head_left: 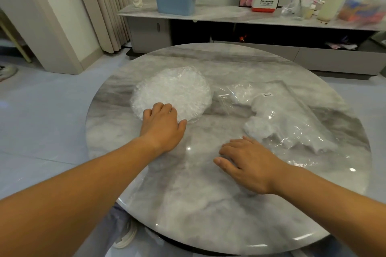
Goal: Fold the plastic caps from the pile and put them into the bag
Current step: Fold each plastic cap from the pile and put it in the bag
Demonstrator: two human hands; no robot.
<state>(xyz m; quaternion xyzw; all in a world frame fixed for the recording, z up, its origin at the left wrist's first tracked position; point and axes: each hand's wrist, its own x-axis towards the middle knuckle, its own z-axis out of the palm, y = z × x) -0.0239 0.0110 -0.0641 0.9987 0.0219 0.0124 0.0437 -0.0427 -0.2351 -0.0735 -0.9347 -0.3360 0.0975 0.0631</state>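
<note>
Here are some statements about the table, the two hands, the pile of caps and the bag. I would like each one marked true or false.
1. The left hand rests on the near edge of the pile of plastic caps. True.
2. The right hand grips the pile. False: it lies flat on the table, near the bag.
3. The bag lies to the right of the pile. True.
4. The bag is empty. False: white caps show inside it.
5. The table is square. False: it is round.
</note>
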